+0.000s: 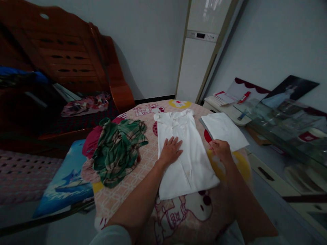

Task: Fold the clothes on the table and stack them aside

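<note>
A white shirt (187, 160) lies folded into a long rectangle on the round table, its collar at the far end and a line of buttons down the front. My left hand (171, 149) rests flat on its middle with the fingers spread. Between this shirt and a folded white garment (224, 131) on the right is my right hand (221, 149). Its fingers are curled together close to the garment's near left edge; whether anything is pinched in them I cannot make out. A crumpled heap holds a green plaid garment (117, 149) and a magenta cloth (91, 141) on the left.
A pink patterned tablecloth (138, 173) covers the table. To the left stand a wooden bench (66, 54) and a blue printed cushion (67, 180). A tall white air conditioner (196, 61) is behind. A glass shelf (276, 127) and white cabinet (263, 172) border the right.
</note>
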{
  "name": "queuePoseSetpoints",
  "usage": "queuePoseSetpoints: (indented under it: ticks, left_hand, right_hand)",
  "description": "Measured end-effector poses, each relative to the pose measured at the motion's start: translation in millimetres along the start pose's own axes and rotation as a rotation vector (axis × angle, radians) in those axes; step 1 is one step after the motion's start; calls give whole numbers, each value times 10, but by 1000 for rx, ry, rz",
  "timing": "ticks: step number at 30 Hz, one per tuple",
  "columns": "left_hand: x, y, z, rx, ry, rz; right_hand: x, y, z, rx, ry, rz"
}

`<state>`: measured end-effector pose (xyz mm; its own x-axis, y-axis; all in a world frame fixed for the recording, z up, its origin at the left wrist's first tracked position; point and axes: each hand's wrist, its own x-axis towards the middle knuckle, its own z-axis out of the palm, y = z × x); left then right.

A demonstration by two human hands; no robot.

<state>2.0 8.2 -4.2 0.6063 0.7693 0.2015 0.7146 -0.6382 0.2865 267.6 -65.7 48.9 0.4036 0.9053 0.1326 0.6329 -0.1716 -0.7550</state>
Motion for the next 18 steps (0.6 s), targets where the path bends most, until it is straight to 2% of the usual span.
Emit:
queuePoseSetpoints:
  ticks: [3, 7, 11, 18]
  left_hand:
    - [14, 6, -10, 19, -4, -2]
    - [17, 21, -42, 38, -19, -1]
    - [6, 25, -66, 46, -10, 1]
    - [-5, 18, -75, 47, 8, 10]
  right_hand:
    - [-474, 82, -192, -177, -37, -33]
    - [-872, 94, -301, -251, -206, -41]
    - [-1058, 72, -313, -209, -335, 43]
    - [-1145, 153, -390, -117, -387, 130]
